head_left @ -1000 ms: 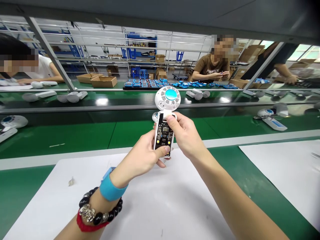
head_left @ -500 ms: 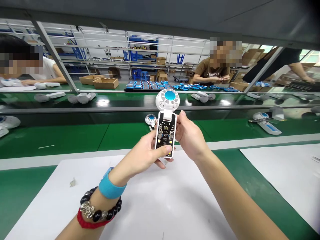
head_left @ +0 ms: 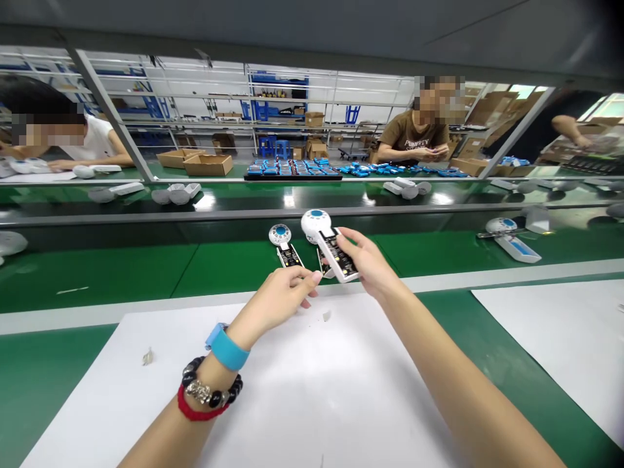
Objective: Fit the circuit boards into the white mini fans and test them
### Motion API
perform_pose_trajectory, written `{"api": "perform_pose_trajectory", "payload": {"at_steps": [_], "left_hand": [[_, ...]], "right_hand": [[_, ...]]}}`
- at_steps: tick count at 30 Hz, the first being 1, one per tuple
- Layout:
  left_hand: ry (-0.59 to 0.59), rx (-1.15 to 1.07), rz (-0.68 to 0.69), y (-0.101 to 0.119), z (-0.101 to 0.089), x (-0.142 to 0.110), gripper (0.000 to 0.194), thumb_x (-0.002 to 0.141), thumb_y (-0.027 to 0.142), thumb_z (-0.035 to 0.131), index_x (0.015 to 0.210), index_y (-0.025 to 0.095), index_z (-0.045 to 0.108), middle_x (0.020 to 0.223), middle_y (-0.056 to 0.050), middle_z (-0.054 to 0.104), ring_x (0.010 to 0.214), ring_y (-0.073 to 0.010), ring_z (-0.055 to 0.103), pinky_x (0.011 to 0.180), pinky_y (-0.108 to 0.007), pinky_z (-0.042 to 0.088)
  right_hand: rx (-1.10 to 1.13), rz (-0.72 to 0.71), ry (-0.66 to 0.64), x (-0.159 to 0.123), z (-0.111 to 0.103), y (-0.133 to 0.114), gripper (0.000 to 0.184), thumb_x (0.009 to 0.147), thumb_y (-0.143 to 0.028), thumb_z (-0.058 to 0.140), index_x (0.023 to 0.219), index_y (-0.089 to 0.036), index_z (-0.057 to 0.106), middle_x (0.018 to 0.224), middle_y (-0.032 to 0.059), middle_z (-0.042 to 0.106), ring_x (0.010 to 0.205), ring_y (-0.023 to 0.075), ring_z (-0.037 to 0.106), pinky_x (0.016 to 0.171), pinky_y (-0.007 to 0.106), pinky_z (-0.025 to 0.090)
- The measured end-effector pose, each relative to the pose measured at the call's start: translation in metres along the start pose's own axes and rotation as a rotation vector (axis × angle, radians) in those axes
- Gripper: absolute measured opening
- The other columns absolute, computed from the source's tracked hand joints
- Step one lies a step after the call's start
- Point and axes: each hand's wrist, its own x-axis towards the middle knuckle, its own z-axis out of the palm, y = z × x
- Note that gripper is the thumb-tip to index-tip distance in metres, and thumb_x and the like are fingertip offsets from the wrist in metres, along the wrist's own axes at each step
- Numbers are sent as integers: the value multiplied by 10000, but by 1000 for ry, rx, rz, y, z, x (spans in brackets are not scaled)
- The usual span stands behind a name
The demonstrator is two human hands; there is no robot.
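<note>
My right hand [head_left: 364,259] is closed on the handle of a white handheld fan [head_left: 341,261], its thumb on top. The fan has a round head with a blue centre, and a black circuit board shows in its handle, tilted down to the right. My left hand [head_left: 287,289] is apart from that fan, lower and to its left, thumb stretched and fingers loosely bent with nothing visible in them. Just beyond it, a second fan [head_left: 279,235] with a bare board lies on the green belt. Another circuit board [head_left: 324,262] is partly hidden behind the held fan.
White paper [head_left: 292,390] covers the bench before me, with a small clear scrap [head_left: 147,356] at left. Another fan [head_left: 511,239] lies on the belt [head_left: 234,260] at right. Across the line, co-workers sit near blue parts [head_left: 292,167] and cardboard boxes [head_left: 208,164].
The fan has gone from upright between both hands to tilted in my right hand alone, lower and nearer the belt. My left hand has let go of it.
</note>
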Motion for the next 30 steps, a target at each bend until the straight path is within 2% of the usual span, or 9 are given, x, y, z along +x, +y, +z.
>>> {"api": "perform_pose_trajectory", "payload": {"at_steps": [4,8,12,16,19,21,23,27,30], "left_hand": [[-3,-2,15,-6,3,2,305,912,446,528,908,152,609,899,-79,710,721,-176,671,562,-247,474],[-17,-31,99,-8,8,2,238,922,365,516,870,148,598,857,-67,705,689,-149,652,596,-240,482],[-19,-28,101,-8,11,2,229,932,362,510,885,155,596,854,-55,701,698,-142,649,617,-235,484],[-29,-6,83,-13,15,4,233,931,369,508,887,159,600,859,-59,700,709,-157,652,636,-254,493],[-39,7,81,-19,20,5,227,932,356,492,887,158,595,867,-66,705,695,-160,652,631,-260,488],[-46,10,87,-24,23,6,232,936,358,477,896,159,590,869,-69,706,688,-162,655,624,-261,480],[-58,15,107,-30,27,6,234,938,360,472,905,162,593,878,-68,706,710,-168,660,646,-268,484],[-90,24,162,-41,31,10,237,941,360,479,908,167,612,892,-59,705,744,-169,654,709,-281,490],[-84,12,169,-48,32,14,251,945,361,456,908,155,595,870,-63,697,675,-150,631,669,-270,484]], "right_hand": [[-210,-86,224,27,-30,33,523,883,-393,536,1348,-156,510,1160,140,686,1016,261,690,872,435,562],[-373,-161,293,41,-45,68,540,804,-329,591,1300,-117,581,1411,196,518,1266,313,537,1084,492,418],[-486,-220,255,44,-51,87,521,779,-312,595,1264,-121,619,1456,198,469,1225,319,563,1089,513,409],[-553,-235,145,45,-54,91,557,851,-334,521,1367,-127,544,1245,171,651,1005,266,678,963,474,521],[-639,-257,85,41,-51,89,530,887,-313,467,1377,-124,542,1296,169,635,1119,267,650,1015,465,492],[-714,-283,64,36,-46,86,497,912,-287,425,1371,-147,555,1442,151,527,1301,264,535,1101,459,418],[-794,-298,50,29,-38,82,497,941,-332,417,1400,-178,533,1533,139,417,1383,284,445,1125,484,382],[-991,-314,44,16,-14,76,727,838,-519,633,1455,-176,461,1603,205,236,1369,406,426,1057,563,413],[-1204,-362,52,12,1,71,702,850,-481,631,1446,-152,455,1581,216,272,1295,382,507,978,489,487]]}}
